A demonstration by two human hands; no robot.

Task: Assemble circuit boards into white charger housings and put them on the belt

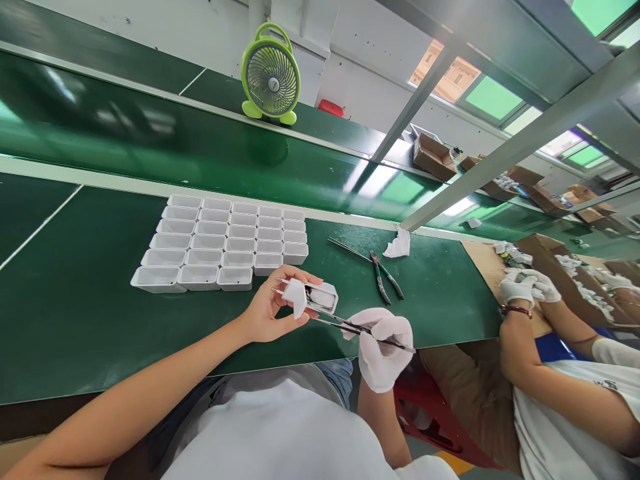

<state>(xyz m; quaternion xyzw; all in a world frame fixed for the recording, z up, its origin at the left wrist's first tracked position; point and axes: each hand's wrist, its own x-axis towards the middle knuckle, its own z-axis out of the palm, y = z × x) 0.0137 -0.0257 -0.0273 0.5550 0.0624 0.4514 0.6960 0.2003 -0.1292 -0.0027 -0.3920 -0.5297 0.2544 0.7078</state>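
My bare left hand (273, 308) is closed around a white plug-in charger housing (323, 298), its two metal prongs pointing left. The housing is open, with a white end piece (295, 297) angled off its body and dark parts partly visible inside. In a white glove, my right hand (384, 343) grips a pair of tweezers (350, 327), whose tips reach to the housing's opening. Whether the tips pinch anything is too small to tell. Left of my hands, rows of white open plastic cases (200, 257) stand close together on the green table (280, 360).
Green-handled cutters (384, 277) and another pair of tweezers (350, 248) lie beyond my right hand, near a crumpled white cloth (399, 243). A green fan (273, 75) stands on the back ledge. At right, a co-worker's gloved hands (530, 287) work beside a cardboard box (555, 257).
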